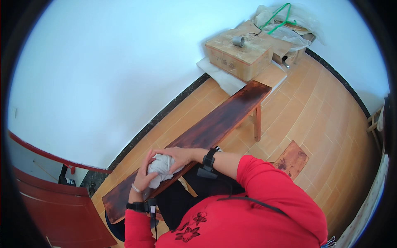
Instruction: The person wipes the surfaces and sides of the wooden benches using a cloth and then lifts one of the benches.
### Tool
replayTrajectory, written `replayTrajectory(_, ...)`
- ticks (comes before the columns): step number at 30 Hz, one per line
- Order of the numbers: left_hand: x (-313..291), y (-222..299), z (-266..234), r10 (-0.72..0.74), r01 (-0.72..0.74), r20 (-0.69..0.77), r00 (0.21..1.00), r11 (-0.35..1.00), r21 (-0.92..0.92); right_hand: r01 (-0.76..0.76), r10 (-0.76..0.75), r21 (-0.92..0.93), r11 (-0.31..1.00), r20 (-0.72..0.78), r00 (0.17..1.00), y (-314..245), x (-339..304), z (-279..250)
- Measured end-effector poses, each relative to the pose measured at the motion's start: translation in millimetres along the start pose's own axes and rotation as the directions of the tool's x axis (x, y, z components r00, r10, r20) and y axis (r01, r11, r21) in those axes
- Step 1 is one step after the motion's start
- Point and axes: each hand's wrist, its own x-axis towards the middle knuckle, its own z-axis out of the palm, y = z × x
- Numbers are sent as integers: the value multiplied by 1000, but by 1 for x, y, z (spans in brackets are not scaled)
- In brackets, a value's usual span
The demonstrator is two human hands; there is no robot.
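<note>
A bunched-up pale grey cloth (160,168) is pressed together between my two hands, just above the dark brown wooden bench (206,126). My left hand (143,177) curls round its left side, with a bracelet and a black wrist strap below. From the right, my right hand (180,156) grips the other side, also with a black strap at the wrist. Whether the cloth touches the bench top is hidden. The long, narrow bench runs from lower left to upper right, its surface unevenly stained, with darker patches toward the far end.
Beyond the bench's far end stands a cardboard box (237,58) with a small grey cylinder (238,41) on top. Behind it lie clear plastic sheeting and a green hanger (281,20). A reddish board (292,159) rests on the tiled floor. A dark red door (62,211) is at lower left.
</note>
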Motion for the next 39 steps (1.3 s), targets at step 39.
replayTrajectory(39, -120, -89, -36, -128, 449, -457, 880, 538, 713, -513, 198, 376, 771, -908, -368, 57, -215, -189)
